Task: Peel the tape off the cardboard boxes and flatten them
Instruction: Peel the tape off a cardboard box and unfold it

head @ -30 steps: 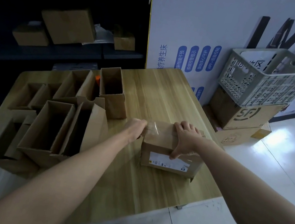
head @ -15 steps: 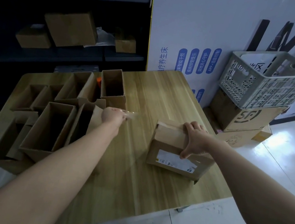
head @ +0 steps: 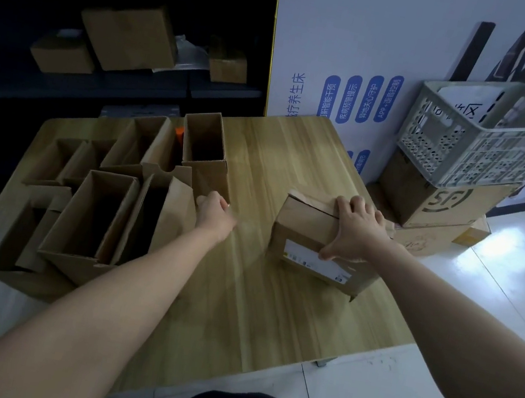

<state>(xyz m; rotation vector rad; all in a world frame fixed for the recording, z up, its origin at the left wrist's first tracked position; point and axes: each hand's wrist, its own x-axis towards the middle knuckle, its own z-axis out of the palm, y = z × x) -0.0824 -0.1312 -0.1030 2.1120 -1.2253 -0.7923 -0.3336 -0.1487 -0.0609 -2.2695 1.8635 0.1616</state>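
**Two hands, one labelled box, a crowd of opened ones**

The right hand (head: 353, 231) grips the labelled box (head: 303, 237). Its fingers bend over the far top edge, and the thumb presses on the near side just above the white label (head: 316, 264). That single box sits on the right part of the counter (head: 253, 308), with its top flap slightly lifted at the left end.

The left hand (head: 215, 213) is apart from it, over the counter's middle. Its back faces the camera and the fingers are curled under; I cannot tell whether they pinch anything. It is just beside the opened boxes (head: 91, 215), at least six of them, packed upright and crowding the counter's left half.

Past the right edge, one grey crate (head: 494, 133) tops stacked cartons (head: 434, 200) on the floor. Behind, a dark shelf (head: 168, 89) carries three stored boxes (head: 128, 37).
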